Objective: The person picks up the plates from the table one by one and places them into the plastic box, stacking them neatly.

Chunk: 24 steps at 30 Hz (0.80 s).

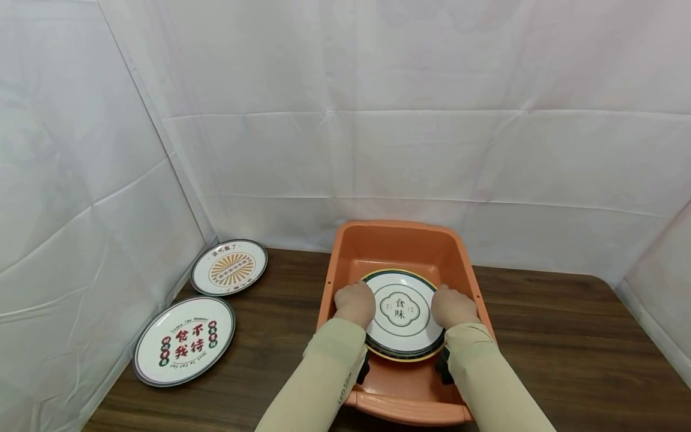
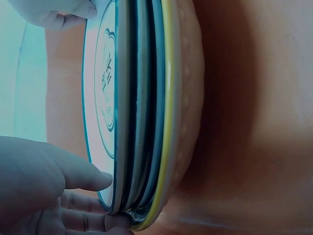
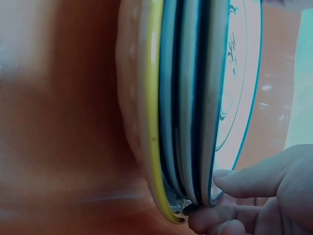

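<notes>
At far left I have a hanging white cloth (image 1: 81, 180), and just beside it on the dark wooden surface (image 1: 275, 336) lies a plate with red lettering (image 1: 185, 342); a sunburst plate (image 1: 230, 269) sits behind it, slightly to its right. Next comes the orange tub (image 1: 399, 245), its walls close outside both hands, so I have little side room. My left hand (image 1: 355, 303) reaches in over the near part of the tub, thumb on the top plate's face, fingers curled under the rim: its grip holds the stack's left edge. The plate stack (image 1: 400, 300), yellow-rimmed at the bottom, is inside the tub; whether it touches the floor there, I can't quite judge. My right hand (image 1: 454, 307) mirrors that pose, its grip pinching the right edge. Further right, the surface runs on toward more cloth.
</notes>
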Tool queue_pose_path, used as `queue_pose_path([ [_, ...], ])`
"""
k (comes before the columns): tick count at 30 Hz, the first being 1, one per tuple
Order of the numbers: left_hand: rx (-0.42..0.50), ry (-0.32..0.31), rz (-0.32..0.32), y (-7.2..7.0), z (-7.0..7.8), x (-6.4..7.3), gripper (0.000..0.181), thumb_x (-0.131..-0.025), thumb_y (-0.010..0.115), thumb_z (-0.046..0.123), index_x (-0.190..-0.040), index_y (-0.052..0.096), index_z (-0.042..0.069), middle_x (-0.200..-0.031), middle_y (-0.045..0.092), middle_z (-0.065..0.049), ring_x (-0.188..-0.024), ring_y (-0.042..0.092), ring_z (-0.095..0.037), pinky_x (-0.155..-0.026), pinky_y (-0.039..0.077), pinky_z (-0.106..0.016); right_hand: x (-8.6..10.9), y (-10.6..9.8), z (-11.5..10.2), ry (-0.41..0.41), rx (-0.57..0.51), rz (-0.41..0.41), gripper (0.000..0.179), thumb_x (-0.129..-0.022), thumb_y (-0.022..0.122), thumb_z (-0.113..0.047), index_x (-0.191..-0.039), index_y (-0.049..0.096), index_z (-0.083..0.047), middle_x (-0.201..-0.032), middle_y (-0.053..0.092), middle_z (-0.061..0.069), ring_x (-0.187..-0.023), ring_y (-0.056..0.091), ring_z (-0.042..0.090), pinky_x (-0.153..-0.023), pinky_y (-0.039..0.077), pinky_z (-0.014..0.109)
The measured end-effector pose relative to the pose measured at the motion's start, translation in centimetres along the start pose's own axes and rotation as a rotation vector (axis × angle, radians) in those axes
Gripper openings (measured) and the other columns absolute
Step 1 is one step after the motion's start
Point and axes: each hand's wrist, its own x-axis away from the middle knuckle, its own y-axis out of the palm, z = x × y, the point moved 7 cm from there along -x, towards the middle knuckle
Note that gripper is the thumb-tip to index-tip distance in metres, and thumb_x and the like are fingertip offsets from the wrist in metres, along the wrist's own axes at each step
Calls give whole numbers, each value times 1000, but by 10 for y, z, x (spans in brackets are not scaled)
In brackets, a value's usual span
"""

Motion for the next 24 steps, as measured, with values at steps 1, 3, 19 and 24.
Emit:
queue_pose_path([
  [1,-2,2,-2,0,0,0,42,-91,57,29,-121,53,0,-80,62,-7,-62,58,-15,-57,50,-28,0,0,0,-1,1,0,44,-95,41,-8,-128,33,20,-91,58,25,-77,57,31,-66,49,45],
  [3,-5,3,-1,0,0,1,46,-91,57,30,-125,50,0,-80,62,-7,-61,57,-16,-57,50,-28,1,-1,-1,-4,-3,3,44,-94,42,-8,-128,33,20,-91,58,25,-77,57,31,-66,49,45],
  [19,27,-21,49,0,-2,0,49,-92,56,31,-129,47,1,-101,58,-13,-75,58,-19,-61,52,-31,5,-4,-3,-21,-31,13,45,-91,49,-11,-123,37,19,-93,58,26,-80,58,33,-68,49,47],
  [24,39,18,180,-11,3,0,47,-91,56,32,-128,47,5,-112,48,-14,-96,51,-24,-66,51,-32,5,-14,-3,-52,-97,71,54,-91,54,-17,-129,34,16,-87,59,23,-72,58,31,-62,48,45],
])
